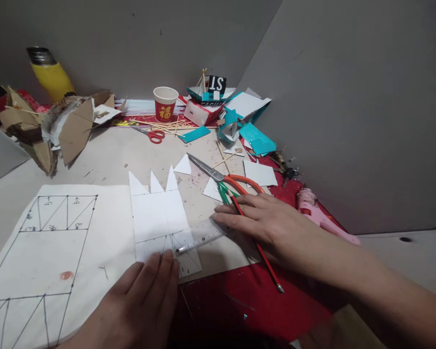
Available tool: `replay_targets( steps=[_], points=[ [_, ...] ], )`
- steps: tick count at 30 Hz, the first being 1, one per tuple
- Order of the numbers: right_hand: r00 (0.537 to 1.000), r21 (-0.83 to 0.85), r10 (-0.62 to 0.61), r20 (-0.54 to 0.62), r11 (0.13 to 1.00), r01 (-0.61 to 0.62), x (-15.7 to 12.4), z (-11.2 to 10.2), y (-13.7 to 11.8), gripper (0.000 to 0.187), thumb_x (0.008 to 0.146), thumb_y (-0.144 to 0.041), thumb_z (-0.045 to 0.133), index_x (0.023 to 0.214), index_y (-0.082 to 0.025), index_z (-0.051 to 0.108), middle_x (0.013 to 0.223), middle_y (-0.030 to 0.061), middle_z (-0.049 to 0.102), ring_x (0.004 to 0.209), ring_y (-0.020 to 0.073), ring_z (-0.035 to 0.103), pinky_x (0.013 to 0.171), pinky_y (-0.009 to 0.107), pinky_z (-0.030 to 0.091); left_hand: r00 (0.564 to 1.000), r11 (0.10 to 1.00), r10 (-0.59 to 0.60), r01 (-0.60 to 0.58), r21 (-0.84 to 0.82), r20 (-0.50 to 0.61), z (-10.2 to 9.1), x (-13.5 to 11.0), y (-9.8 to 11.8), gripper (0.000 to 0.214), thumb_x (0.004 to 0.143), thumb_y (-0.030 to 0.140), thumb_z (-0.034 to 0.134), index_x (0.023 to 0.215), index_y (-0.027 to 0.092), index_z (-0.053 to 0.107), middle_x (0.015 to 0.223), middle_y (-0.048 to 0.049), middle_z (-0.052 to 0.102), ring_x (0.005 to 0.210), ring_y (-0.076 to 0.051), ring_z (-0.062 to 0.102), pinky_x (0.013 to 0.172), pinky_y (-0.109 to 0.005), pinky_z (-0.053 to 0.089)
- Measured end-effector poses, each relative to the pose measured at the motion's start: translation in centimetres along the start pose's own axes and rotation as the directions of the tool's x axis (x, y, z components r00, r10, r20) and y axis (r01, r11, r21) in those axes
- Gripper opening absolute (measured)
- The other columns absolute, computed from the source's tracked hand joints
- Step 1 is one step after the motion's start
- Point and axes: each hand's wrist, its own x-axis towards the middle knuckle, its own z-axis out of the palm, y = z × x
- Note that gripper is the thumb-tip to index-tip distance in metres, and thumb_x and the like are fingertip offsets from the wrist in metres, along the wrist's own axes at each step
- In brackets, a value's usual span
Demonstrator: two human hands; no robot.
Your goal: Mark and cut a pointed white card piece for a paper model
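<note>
My left hand [141, 300] lies flat, fingers together, pressing the near edge of a white card cutout [158, 215] with three pointed tips. A clear plastic ruler [199, 237] lies slanted across the cutout's lower right. My right hand [265, 220] rests flat with its fingers stretched out onto the ruler's right end. A red pencil [263, 254] runs under the right hand toward me. Both hands hold nothing.
Orange-and-green scissors [225, 182] lie just beyond the right hand. A large sheet with drawn lines [43, 252] is at left. Farther back: small red scissors [154, 135], a paper cup [165, 103], wooden sticks, teal card scraps [256, 138], cardboard pieces [58, 128], a yellow bottle [51, 75]. Pink glue gun [319, 215] at right.
</note>
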Motion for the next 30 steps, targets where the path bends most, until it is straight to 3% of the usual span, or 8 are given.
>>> replay_targets(
  steps=[9,16,22,30],
  points=[
    [1.0,0.033,0.004,0.024,0.999,-0.004,0.3,-0.3,-0.9,0.045,0.091,-0.005,0.041,0.13,-0.018,0.06,0.115,0.0151,0.069,0.1,0.0286,0.062,0.081,0.046,0.051,1.0,0.999,0.007,-0.007,0.036,0.006,0.7,0.3,-0.2,0.038,0.094,0.01,0.041,0.124,0.011,0.064,0.131,-0.0105,0.067,0.111,-0.026,0.062,0.089,-0.037,0.048],
    [0.999,0.002,0.008,0.035,1.0,-0.008,-1.3,0.2,-1.6,0.044,0.092,-0.003,0.042,0.131,-0.016,0.059,0.112,0.0171,0.068,0.096,0.0288,0.063,0.079,0.044,0.053,0.999,0.998,0.033,-0.033,0.057,-0.004,0.5,0.5,-0.7,0.038,0.1,0.017,0.036,0.122,0.013,0.066,0.127,-0.0085,0.07,0.106,-0.023,0.064,0.083,-0.035,0.047],
    [0.999,0.055,0.047,-0.019,0.997,-0.045,-2.1,0.4,-1.3,0.042,0.094,-0.006,0.045,0.13,-0.02,0.059,0.104,0.0132,0.069,0.091,0.0245,0.064,0.078,0.038,0.054,0.999,0.997,0.042,-0.043,0.059,0.018,0.4,0.8,-0.8,0.037,0.1,0.02,0.038,0.125,0.015,0.065,0.132,-0.0065,0.067,0.108,-0.022,0.062,0.084,-0.034,0.046],
    [0.999,0.046,0.043,-0.028,0.998,-0.041,-1.8,0.4,-0.8,0.042,0.094,-0.006,0.046,0.129,-0.022,0.061,0.098,0.0107,0.07,0.089,0.0234,0.065,0.077,0.036,0.053,0.998,0.998,-0.06,0.06,-0.011,0.026,0.6,0.8,-0.4,0.037,0.102,0.029,0.038,0.124,0.017,0.065,0.133,-0.0022,0.066,0.11,-0.02,0.059,0.087,-0.035,0.042]
  ],
)
